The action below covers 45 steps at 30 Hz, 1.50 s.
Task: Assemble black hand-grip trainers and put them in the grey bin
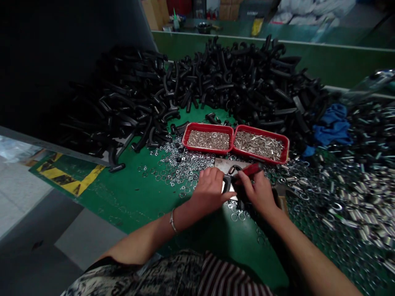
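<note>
My left hand (208, 189) is closed around a black curved plastic part (227, 183), which rests on a small metal plate (220, 164). One end of the part has a silvery metal piece. In my right hand (259, 191) is a red-handled tool (251, 169), held against the far side of the black part; its working tip is hidden. Just beyond the plate stand two red trays, the left tray (208, 151) with tiny metal pieces and the right tray (262, 158) with small metal pins. Loose rings and nuts (179, 168) lie beside my left hand.
A large heap of black curved parts (216, 74) fills the back of the green table (123, 201). Metal cylinders (370, 201) and rings spread over the right side, near a blue cloth (333, 125). A dark panel (61, 49) stands at the left.
</note>
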### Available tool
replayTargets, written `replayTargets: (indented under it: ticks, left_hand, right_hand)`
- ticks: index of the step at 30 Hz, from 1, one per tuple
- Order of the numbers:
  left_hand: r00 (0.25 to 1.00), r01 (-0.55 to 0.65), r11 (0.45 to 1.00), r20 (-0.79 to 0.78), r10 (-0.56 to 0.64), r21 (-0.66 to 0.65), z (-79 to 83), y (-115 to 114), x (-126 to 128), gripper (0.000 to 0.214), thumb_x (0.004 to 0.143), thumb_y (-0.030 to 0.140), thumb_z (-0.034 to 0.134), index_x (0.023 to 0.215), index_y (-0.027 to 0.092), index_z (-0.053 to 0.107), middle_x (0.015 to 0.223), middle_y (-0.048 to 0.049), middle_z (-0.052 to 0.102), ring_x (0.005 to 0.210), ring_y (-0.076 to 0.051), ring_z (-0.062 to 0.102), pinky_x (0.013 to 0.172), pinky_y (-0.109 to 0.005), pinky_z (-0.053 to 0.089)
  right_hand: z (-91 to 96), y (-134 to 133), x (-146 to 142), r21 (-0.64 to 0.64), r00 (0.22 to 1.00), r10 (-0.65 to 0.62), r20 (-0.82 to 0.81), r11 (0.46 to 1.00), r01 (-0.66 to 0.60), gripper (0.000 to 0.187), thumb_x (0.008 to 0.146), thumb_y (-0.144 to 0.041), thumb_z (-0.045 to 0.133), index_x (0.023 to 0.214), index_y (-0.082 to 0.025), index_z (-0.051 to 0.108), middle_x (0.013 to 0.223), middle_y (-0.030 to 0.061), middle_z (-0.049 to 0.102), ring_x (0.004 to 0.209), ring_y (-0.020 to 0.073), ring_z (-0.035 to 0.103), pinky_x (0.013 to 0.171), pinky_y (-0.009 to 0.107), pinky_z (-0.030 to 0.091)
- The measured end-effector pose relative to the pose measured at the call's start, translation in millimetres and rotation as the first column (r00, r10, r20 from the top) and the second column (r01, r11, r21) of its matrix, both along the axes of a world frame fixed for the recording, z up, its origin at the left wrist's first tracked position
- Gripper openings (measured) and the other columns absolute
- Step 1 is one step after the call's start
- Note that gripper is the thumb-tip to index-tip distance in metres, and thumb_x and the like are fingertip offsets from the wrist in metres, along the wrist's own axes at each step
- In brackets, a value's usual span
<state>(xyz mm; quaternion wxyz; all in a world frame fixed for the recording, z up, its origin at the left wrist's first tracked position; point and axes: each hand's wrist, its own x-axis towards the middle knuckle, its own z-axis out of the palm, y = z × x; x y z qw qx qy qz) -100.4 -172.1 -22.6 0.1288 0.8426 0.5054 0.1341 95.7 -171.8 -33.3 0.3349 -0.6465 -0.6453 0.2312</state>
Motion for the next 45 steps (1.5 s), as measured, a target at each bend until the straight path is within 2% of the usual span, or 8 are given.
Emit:
replayTargets:
  ticks: [4, 14, 18, 22, 32, 36, 41, 45]
  left_hand:
    - [0.989, 0.043, 0.998, -0.140, -0.048, -0.038, -3.3, -20.2, 2.8, 0.034, 0.092, 0.046, 0.059, 0.100, 0.013, 0.061, 0.085, -0.0114, 0.069, 0.080, -0.027, 0.065, 0.079, -0.040, 0.049]
    - [0.977, 0.147, 0.989, -0.150, -0.149, -0.021, -5.2, -19.5, 8.6, 0.022, 0.094, 0.027, 0.048, 0.096, 0.010, 0.062, 0.081, -0.0139, 0.069, 0.078, -0.027, 0.067, 0.078, -0.039, 0.051]
    - [0.977, 0.155, 0.980, -0.125, -0.170, -0.125, 14.5, -7.3, 6.4, 0.026, 0.095, 0.030, 0.046, 0.099, 0.010, 0.063, 0.088, -0.0150, 0.070, 0.084, -0.027, 0.067, 0.081, -0.040, 0.050]
    - [0.981, 0.059, 0.982, -0.170, -0.090, -0.180, 23.9, 7.2, -2.3, 0.028, 0.096, 0.034, 0.046, 0.099, 0.012, 0.063, 0.089, -0.0146, 0.071, 0.084, -0.027, 0.067, 0.078, -0.038, 0.050]
    - [0.959, 0.154, 0.982, -0.223, -0.175, -0.110, -3.4, -26.7, 10.5, 0.042, 0.098, 0.049, 0.047, 0.101, 0.011, 0.064, 0.083, -0.0143, 0.070, 0.079, -0.028, 0.067, 0.078, -0.041, 0.050]
    - [0.985, 0.065, 0.994, -0.152, -0.078, -0.088, 4.9, -17.3, 7.1, 0.047, 0.098, 0.058, 0.045, 0.099, 0.014, 0.064, 0.088, -0.0124, 0.069, 0.087, -0.028, 0.065, 0.083, -0.042, 0.048]
    - [0.965, 0.230, 0.971, 0.145, -0.220, -0.057, -0.1, 7.1, 9.0, 0.051, 0.088, 0.049, 0.066, 0.128, 0.019, 0.055, 0.129, -0.0100, 0.059, 0.121, -0.028, 0.051, 0.106, -0.043, 0.038]
    - [0.957, 0.228, 0.957, 0.219, -0.188, -0.177, -13.7, 19.6, 14.7, 0.047, 0.085, 0.047, 0.070, 0.123, 0.022, 0.059, 0.121, -0.0068, 0.060, 0.116, -0.027, 0.051, 0.103, -0.042, 0.039]
  right_hand:
    - [3.3, 3.1, -5.1, -0.011, 0.993, 0.054, 0.109, 0.999, -0.053, 0.035, 0.095, -0.055, 0.045, 0.102, -0.021, 0.050, 0.082, 0.0109, 0.070, 0.073, 0.0312, 0.068, 0.064, 0.038, 0.047]
    - [26.6, 21.5, 1.3, 0.034, 0.958, 0.286, 0.011, 0.958, -0.286, 0.025, 0.096, -0.047, 0.048, 0.098, -0.022, 0.048, 0.082, 0.0060, 0.066, 0.073, 0.0250, 0.063, 0.068, 0.036, 0.047]
    - [53.4, 3.6, 5.9, 0.135, 0.939, 0.289, -0.186, 0.954, -0.267, 0.021, 0.097, -0.044, 0.052, 0.100, -0.024, 0.050, 0.079, 0.0024, 0.067, 0.064, 0.0199, 0.063, 0.063, 0.034, 0.050]
    - [74.7, -10.3, 16.3, 0.280, 0.879, 0.199, -0.433, 0.957, -0.079, 0.021, 0.097, -0.044, 0.054, 0.108, -0.026, 0.053, 0.088, 0.0032, 0.071, 0.067, 0.0190, 0.069, 0.066, 0.036, 0.056]
    - [14.7, -25.5, 33.6, -0.007, 0.698, -0.107, -0.708, 0.990, 0.144, 0.025, 0.090, -0.046, 0.066, 0.098, -0.024, 0.057, 0.082, 0.0025, 0.074, 0.064, 0.0211, 0.072, 0.061, 0.035, 0.061]
    - [8.8, -23.8, 24.8, -0.028, 0.713, -0.093, -0.695, 0.994, 0.102, 0.028, 0.088, -0.047, 0.068, 0.098, -0.024, 0.055, 0.082, 0.0024, 0.074, 0.065, 0.0217, 0.073, 0.060, 0.036, 0.062]
    - [-2.5, -13.7, 18.0, -0.032, 0.789, -0.129, -0.600, 0.990, 0.138, 0.031, 0.089, -0.052, 0.064, 0.100, -0.025, 0.053, 0.082, 0.0033, 0.075, 0.064, 0.0235, 0.072, 0.064, 0.040, 0.062]
    - [-5.3, -14.0, 17.6, -0.028, 0.837, -0.119, -0.534, 0.992, 0.123, 0.029, 0.091, -0.051, 0.061, 0.099, -0.025, 0.053, 0.084, 0.0047, 0.075, 0.069, 0.0253, 0.073, 0.070, 0.043, 0.061]
